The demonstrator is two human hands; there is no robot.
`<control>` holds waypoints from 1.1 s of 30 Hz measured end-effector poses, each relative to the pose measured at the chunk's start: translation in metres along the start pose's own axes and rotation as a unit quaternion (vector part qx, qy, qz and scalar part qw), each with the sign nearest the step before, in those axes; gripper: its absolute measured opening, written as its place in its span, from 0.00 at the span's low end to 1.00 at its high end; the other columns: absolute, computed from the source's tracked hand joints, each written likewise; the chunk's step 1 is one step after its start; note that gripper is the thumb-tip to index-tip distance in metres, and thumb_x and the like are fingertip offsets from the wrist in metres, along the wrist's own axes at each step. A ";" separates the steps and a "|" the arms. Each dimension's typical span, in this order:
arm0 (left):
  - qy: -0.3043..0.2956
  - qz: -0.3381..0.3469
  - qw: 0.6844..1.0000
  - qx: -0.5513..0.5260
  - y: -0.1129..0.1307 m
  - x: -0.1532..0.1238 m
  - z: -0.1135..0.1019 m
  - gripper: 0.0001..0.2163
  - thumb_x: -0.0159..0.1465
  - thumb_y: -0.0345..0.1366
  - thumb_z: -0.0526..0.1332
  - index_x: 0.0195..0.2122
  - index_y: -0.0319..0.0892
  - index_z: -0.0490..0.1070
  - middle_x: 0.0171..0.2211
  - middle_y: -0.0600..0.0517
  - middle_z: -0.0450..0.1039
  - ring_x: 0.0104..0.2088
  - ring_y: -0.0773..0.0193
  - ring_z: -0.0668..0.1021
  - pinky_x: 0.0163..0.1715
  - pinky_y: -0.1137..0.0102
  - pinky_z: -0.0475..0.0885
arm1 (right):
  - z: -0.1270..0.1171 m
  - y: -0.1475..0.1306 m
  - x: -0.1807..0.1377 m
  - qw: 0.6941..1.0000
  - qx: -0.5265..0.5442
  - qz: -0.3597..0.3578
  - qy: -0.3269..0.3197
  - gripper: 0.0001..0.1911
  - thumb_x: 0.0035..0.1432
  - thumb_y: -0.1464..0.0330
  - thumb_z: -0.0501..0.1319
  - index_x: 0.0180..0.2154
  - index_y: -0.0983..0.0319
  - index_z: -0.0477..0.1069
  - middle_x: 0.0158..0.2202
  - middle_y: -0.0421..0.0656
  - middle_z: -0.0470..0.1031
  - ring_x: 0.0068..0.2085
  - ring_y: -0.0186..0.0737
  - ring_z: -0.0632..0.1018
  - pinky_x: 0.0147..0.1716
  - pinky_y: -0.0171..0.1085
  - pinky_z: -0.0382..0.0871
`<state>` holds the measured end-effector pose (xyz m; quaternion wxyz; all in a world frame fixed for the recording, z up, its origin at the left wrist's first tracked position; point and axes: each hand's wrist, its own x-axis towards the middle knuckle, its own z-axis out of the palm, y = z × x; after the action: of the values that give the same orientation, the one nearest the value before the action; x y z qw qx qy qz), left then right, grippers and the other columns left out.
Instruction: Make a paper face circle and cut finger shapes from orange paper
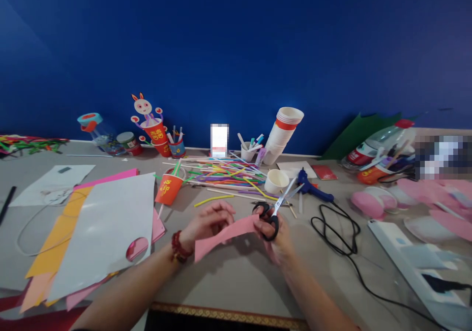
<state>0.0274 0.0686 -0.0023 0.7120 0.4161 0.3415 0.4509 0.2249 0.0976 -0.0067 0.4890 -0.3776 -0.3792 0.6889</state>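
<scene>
My left hand (210,223), with a red bead bracelet on the wrist, pinches a strip of pink paper (221,237) just above the table near its front edge. My right hand (275,237) grips black-handled scissors (278,205), fingers through the loops. The blades are slightly apart and point up to the right, away from the paper. The pink strip runs from below my left hand across to the scissor handles.
A stack of white, yellow and pink sheets (99,223) lies at the left. Coloured straws (221,173), an orange cup (168,189), a white cup (276,181) and a cup stack (283,132) sit behind. A blue glue gun (313,189) with black cord (339,232) lies at the right.
</scene>
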 end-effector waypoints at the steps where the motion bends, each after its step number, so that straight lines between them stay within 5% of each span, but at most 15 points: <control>1: -0.004 0.003 0.999 0.036 -0.005 -0.001 0.006 0.19 0.57 0.48 0.67 0.43 0.41 0.71 0.30 0.51 0.76 0.27 0.65 0.77 0.26 0.73 0.69 | 0.000 0.001 0.000 1.000 0.007 -0.003 0.010 0.20 0.39 0.64 0.73 0.33 0.60 0.68 0.23 0.33 0.64 0.20 0.27 0.62 0.17 0.28 0.55; 4: 0.025 0.012 0.991 0.128 -0.019 -0.004 0.026 0.16 0.54 0.45 0.70 0.37 0.39 0.76 0.34 0.49 0.78 0.36 0.61 0.77 0.39 0.71 0.71 | 0.001 0.007 -0.002 0.999 -0.007 -0.013 0.040 0.20 0.39 0.67 0.74 0.34 0.60 0.68 0.23 0.33 0.65 0.21 0.27 0.64 0.18 0.27 0.57; 7: 0.125 0.058 0.978 0.157 -0.023 -0.005 0.035 0.18 0.63 0.49 0.60 0.28 0.38 0.76 0.29 0.49 0.78 0.33 0.63 0.76 0.39 0.70 0.71 | 0.003 0.011 -0.003 0.998 -0.037 -0.017 0.037 0.20 0.40 0.65 0.74 0.34 0.60 0.68 0.24 0.34 0.66 0.21 0.28 0.65 0.18 0.28 0.58; 12: 0.208 0.135 0.960 0.132 -0.005 -0.002 0.019 0.16 0.62 0.46 0.62 0.27 0.37 0.76 0.25 0.50 0.76 0.30 0.63 0.76 0.33 0.71 0.70 | -0.002 0.000 0.000 0.983 -0.141 0.045 -0.107 0.22 0.41 0.55 0.73 0.29 0.61 0.68 0.24 0.37 0.69 0.22 0.30 0.65 0.18 0.29 0.57; 17: 0.199 0.160 0.955 0.149 0.017 -0.003 -0.001 0.12 0.60 0.42 0.64 0.27 0.38 0.75 0.28 0.49 0.77 0.33 0.62 0.77 0.35 0.71 0.72 | -0.013 -0.014 0.000 0.936 -0.203 0.116 -0.262 0.28 0.46 0.43 0.65 0.30 0.62 0.67 0.21 0.39 0.71 0.20 0.30 0.64 0.17 0.31 0.51; 25: 0.188 0.147 0.933 0.267 0.034 -0.007 -0.004 0.10 0.60 0.40 0.63 0.31 0.36 0.77 0.30 0.46 0.80 0.30 0.61 0.79 0.31 0.71 0.74 | -0.006 -0.021 -0.003 0.911 -0.243 0.171 -0.286 0.30 0.41 0.43 0.67 0.27 0.62 0.64 0.21 0.37 0.69 0.22 0.32 0.69 0.23 0.32 0.57; 33: 0.157 0.124 0.928 0.315 0.038 -0.008 -0.013 0.11 0.63 0.38 0.60 0.33 0.35 0.78 0.33 0.46 0.80 0.33 0.61 0.79 0.33 0.73 0.73 | -0.004 -0.016 -0.002 0.917 -0.254 0.175 -0.252 0.30 0.39 0.47 0.71 0.23 0.60 0.58 0.20 0.34 0.66 0.20 0.31 0.67 0.22 0.32 0.58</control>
<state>-0.0001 0.0738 0.0275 0.4202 0.5818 0.5190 0.4643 0.2356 0.0998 0.0063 0.1362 -0.3629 -0.5797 0.7167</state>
